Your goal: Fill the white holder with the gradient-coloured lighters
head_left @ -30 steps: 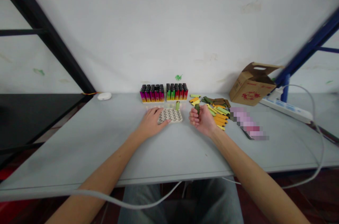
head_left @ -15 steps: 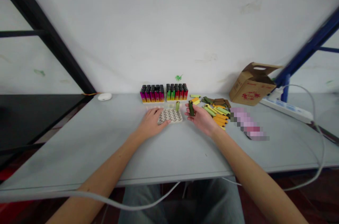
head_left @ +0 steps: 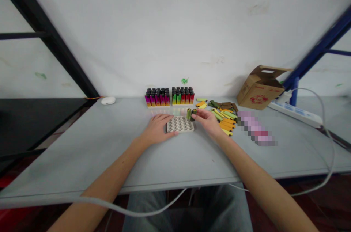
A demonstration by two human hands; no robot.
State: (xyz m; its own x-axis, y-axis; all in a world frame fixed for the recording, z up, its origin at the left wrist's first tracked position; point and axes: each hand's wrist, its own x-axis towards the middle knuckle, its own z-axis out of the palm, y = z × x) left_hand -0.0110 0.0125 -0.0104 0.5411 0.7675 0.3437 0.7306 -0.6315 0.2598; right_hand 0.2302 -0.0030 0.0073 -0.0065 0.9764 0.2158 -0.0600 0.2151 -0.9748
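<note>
My left hand (head_left: 159,129) holds a pale tray (head_left: 179,124) with rows of holes by its left side, thumb along the near edge. A light green lighter (head_left: 189,113) stands upright at the tray's far right corner. Close to its right, my right hand (head_left: 210,123) pinches a dark green lighter (head_left: 194,112), held roughly upright. Whether this lighter's lower end is inside a hole cannot be seen. Right of this hand lies a loose pile of lighters, with orange ones (head_left: 227,125), light green ones (head_left: 217,115) and brown ones (head_left: 226,105).
By the wall stand two filled trays, one of purple lighters (head_left: 157,98) and one of green and red lighters (head_left: 183,97). An open cardboard box (head_left: 257,91), a power strip (head_left: 297,114) and a blurred pink item (head_left: 256,129) occupy the right. A white case (head_left: 108,100) lies far left.
The tray has shifted slightly right and towards me under my left hand. My right hand has brought the dark green lighter to the tray's far right corner, beside the light green one.
</note>
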